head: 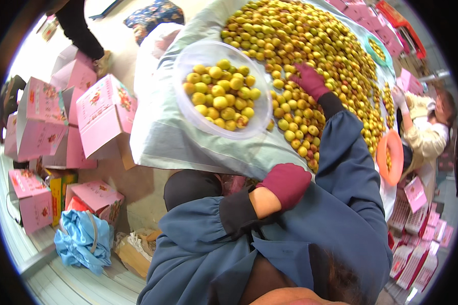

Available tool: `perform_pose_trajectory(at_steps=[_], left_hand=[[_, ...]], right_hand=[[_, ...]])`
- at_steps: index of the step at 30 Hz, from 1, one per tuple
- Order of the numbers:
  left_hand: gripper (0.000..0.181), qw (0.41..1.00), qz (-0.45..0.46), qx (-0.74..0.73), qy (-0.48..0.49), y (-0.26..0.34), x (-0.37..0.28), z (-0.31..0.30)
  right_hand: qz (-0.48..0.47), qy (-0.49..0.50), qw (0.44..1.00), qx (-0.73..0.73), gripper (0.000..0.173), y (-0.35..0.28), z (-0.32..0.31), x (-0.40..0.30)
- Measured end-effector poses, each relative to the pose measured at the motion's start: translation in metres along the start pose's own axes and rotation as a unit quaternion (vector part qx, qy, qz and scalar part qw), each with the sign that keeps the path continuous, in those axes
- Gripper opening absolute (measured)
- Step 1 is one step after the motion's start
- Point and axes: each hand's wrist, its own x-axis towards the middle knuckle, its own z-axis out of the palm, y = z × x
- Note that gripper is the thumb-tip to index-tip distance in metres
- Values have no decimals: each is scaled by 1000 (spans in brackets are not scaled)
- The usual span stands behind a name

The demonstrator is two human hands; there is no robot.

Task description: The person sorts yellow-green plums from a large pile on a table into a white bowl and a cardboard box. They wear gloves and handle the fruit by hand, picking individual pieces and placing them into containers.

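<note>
A large spread of yellow-green jujubes (290, 30), some with brown patches, lies on a cloth-covered table (156, 133). My right hand (311, 81), in a maroon glove, reaches into the spread, its fingertips among the fruit. Whether it grips a jujube is hard to make out. Near the table's front edge, close to my body, is my left hand (286, 185) in a matching glove. Its back faces up and its fingers are hidden beneath. To the left of my right hand stands a round translucent plastic basin (183, 110), partly filled with jujubes.
Pink printed cartons (99, 118) are piled on the floor at left, near a light blue bag (84, 238). An orange basin (383, 167) and a turquoise basin (387, 53) sit along the table's right side. A gloved co-worker (423, 126) is at right, near white crates (414, 267).
</note>
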Motion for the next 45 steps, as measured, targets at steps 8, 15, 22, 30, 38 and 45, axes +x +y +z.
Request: perform_pose_trajectory(at_steps=[8, 15, 22, 30, 38, 45], left_hand=[[19, 997, -12, 36, -73, 6, 25, 16], [18, 995, 6, 40, -94, 17, 35, 24], [19, 992, -9, 47, -117, 19, 44, 33], [17, 990, -6, 64, -122, 21, 49, 49], [16, 986, -25, 75, -148, 23, 51, 40], [18, 991, -7, 63, -118, 12, 47, 42]], right_hand=[[-120, 20, 991, -61, 48, -23, -36, -157], [-78, 117, 984, 112, 33, 28, -45, -191], [87, 171, 954, 232, 14, 57, -60, -185], [-65, 189, 979, 38, 21, 29, -8, -87], [-18, 94, 993, -62, 14, -13, 6, -81], [47, 209, 956, 201, 18, 80, -15, -78]])
